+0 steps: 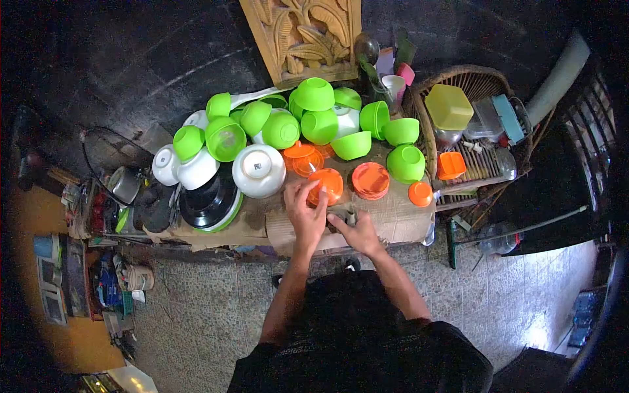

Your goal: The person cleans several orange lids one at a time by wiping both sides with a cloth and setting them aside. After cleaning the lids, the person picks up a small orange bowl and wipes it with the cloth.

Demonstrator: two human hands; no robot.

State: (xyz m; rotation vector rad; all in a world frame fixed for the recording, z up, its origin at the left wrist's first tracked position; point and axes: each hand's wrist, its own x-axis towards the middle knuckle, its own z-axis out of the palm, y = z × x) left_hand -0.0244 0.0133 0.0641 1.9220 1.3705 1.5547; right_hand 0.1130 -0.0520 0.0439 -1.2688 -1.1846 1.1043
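Observation:
My left hand (306, 213) reaches to an orange lid (329, 184), its fingers bent over the left and front edge. Just to the right, my right hand (354, 232) is at the front of the table, thumb toward the left hand; what lies under its fingers is too small to make out. A stack of orange lids (371, 180) sits right of the lid. Behind it is an orange-lidded container (304, 159). An upturned white bowl (259, 170) stands to the left.
Green bowls (319, 126) are heaped along the back. Black plates (208, 200) lie at the left. A small orange item (420, 194) sits near the right edge, beside a wicker rack (429, 134) with a yellow container (449, 107). A carved wooden panel (308, 39) stands behind.

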